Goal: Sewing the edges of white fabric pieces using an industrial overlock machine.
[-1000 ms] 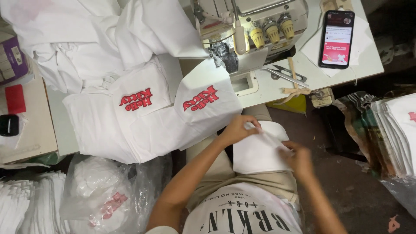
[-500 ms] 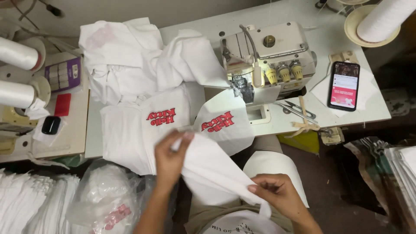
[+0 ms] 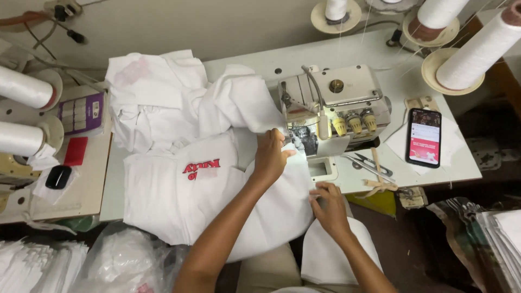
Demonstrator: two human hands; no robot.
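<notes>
Hands are working at the sewing machine (image 3: 334,111). The left hand (image 3: 270,157) is lying palm down, fingers pressed together on the white fabric piece (image 3: 277,211), fingertips toward the needle. The right hand (image 3: 329,206) is resting just right of it, fingers curled, pinching the fabric's edge. The fabric is running lengthwise from the person's lap far toward the machine. A pale table (image 3: 347,54) is bearing white printed shirts (image 3: 173,184) at left, a phone (image 3: 424,137) at right and thread cones (image 3: 477,49) in the far right corner.
</notes>
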